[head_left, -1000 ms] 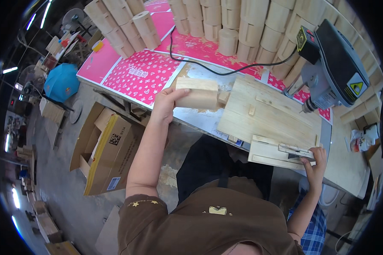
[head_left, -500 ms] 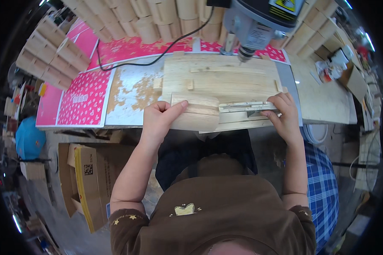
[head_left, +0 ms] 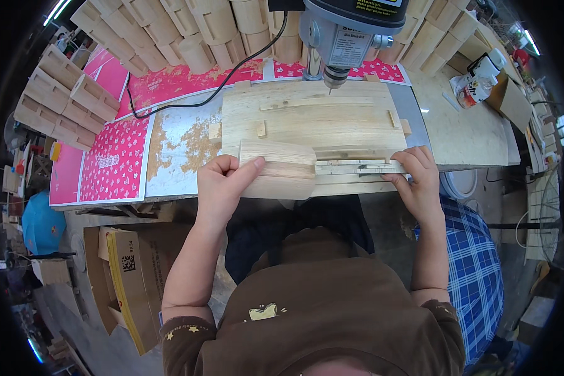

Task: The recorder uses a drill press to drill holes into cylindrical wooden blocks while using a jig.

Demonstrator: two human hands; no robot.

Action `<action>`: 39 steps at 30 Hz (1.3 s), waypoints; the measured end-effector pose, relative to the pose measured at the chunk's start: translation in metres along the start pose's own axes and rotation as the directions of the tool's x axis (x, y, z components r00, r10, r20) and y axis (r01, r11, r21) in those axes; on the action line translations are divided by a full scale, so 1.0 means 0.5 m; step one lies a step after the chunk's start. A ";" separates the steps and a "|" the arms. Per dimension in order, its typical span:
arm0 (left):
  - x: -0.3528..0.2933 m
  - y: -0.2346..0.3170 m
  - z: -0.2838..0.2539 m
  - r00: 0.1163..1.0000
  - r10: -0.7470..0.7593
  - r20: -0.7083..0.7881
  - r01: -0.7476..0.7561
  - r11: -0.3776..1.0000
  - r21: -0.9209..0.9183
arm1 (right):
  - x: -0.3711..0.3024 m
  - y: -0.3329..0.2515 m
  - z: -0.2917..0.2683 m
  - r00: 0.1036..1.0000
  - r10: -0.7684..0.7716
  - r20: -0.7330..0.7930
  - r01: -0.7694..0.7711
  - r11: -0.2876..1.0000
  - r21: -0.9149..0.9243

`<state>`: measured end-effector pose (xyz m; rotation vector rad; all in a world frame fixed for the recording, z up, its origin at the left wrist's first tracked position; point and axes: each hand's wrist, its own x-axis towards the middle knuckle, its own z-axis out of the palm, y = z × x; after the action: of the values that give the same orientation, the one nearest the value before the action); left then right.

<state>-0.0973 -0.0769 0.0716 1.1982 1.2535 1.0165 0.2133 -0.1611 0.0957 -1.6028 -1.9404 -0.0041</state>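
My left hand (head_left: 224,185) grips the left end of a pale wooden piece (head_left: 279,169) with a rounded surface, thumb on top and fingers underneath. My right hand (head_left: 415,178) pinches a narrow, pale strip-like tool (head_left: 357,167) with dark marks between thumb and fingers. The far end of this strip reaches the right edge of the wooden piece; whether it goes inside I cannot tell. Both are over the near edge of a wooden board (head_left: 319,128) with small blocks fixed on it. Beyond the hands stands a bench drill (head_left: 339,47), its bit pointing down over the board.
Stacked wooden pieces (head_left: 210,28) line the back of the table, with another stack (head_left: 66,94) at the left. A black cable (head_left: 194,102) crosses the pink covering (head_left: 116,147). Bottles (head_left: 476,84) stand at the right. Below left is a cardboard box (head_left: 138,276).
The view has shifted, so the table and drill appear further left. The strip in my right hand has turned to lie more level beside the wooden piece. Both hands keep their hold.
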 end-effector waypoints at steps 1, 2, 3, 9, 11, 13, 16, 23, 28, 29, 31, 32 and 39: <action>-0.002 0.005 -0.005 1.000 0.018 -0.025 -0.018 1.000 -0.007 | 0.000 0.000 -0.001 1.000 -0.001 -0.005 0.001 1.000 -0.019; -0.004 0.011 -0.011 0.998 0.037 -0.045 -0.038 0.999 -0.024 | -0.001 0.000 -0.004 0.999 -0.018 -0.032 0.018 1.000 -0.009; -0.004 0.016 -0.018 0.998 0.036 -0.054 -0.037 0.999 -0.015 | 0.000 0.001 -0.007 0.996 -0.019 -0.084 0.015 0.998 -0.058; -0.005 0.028 -0.032 0.989 0.024 -0.148 -0.073 0.939 -0.337 | 0.007 0.005 -0.005 0.992 0.051 -0.115 -0.051 0.999 0.002; -0.013 0.023 -0.019 0.992 0.021 -0.126 -0.062 0.942 -0.329 | 0.011 0.003 0.007 0.998 0.043 -0.045 -0.037 0.991 0.127; -0.016 0.020 -0.006 0.999 -0.014 -0.029 0.005 0.960 -0.280 | 0.016 0.002 0.016 0.998 0.041 -0.048 -0.035 0.991 0.127; -0.014 0.010 0.016 0.999 -0.036 -0.039 0.022 0.954 -0.299 | 0.023 0.003 0.017 0.999 0.028 -0.031 -0.024 0.992 0.124; -0.003 -0.016 0.047 0.993 -0.112 0.042 0.118 0.966 -0.230 | 0.026 -0.004 0.019 1.000 0.005 -0.019 -0.002 0.994 0.112; -0.006 -0.021 0.102 0.967 -0.129 0.222 0.186 0.946 -0.264 | 0.039 0.014 0.059 1.000 -0.002 0.001 0.002 0.989 0.146; -0.001 -0.024 0.110 0.971 -0.033 0.237 0.093 0.964 -0.248 | 0.046 0.026 0.065 1.000 0.007 0.008 -0.008 0.988 0.155; 0.033 -0.029 0.110 0.950 -0.036 0.310 0.095 0.980 -0.177 | 0.069 0.058 0.077 1.000 -0.012 0.001 0.012 0.994 0.112; 0.052 -0.035 0.112 0.946 -0.030 0.321 0.045 0.998 -0.039 | 0.083 0.074 0.083 0.999 -0.036 -0.011 0.037 0.997 0.075; 0.141 -0.094 0.147 0.698 0.673 0.246 -0.680 0.515 0.521 | 0.175 0.136 0.123 0.998 -0.034 -0.050 0.034 0.999 0.005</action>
<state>-0.0218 -0.0202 0.0110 2.3174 1.1143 1.1980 0.2393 -0.0424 0.0601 -1.5515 -1.9276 -0.0520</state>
